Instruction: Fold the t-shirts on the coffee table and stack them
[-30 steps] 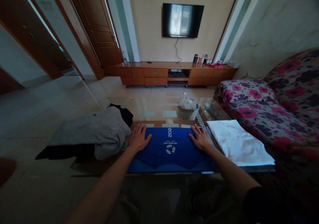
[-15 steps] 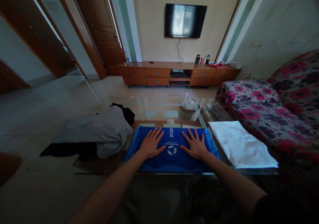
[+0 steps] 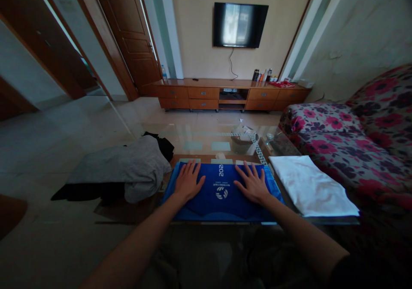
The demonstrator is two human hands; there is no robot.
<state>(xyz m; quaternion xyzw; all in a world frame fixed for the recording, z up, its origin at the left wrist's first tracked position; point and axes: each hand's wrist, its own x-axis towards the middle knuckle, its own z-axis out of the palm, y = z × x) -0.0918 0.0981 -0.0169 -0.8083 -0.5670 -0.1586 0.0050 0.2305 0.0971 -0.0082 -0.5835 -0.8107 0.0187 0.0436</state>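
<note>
A folded blue garment (image 3: 222,203) with a white logo and print lies flat on the glass table (image 3: 206,141) right in front of me. My left hand (image 3: 188,182) rests flat on its left half, fingers spread. My right hand (image 3: 254,184) lies flat on its right half, fingers spread too. Neither hand holds anything. The logo shows between them.
A heap of grey and black clothes (image 3: 125,169) lies at the table's left end. A folded white cloth (image 3: 310,188) sits at the right end, beside a floral sofa (image 3: 357,134). A small basket (image 3: 240,142) stands farther back on the table. A TV cabinet (image 3: 225,94) lines the far wall.
Both hands slid from the garment's outer edges towards its middle, then spread apart again a little, staying flat on the cloth.
</note>
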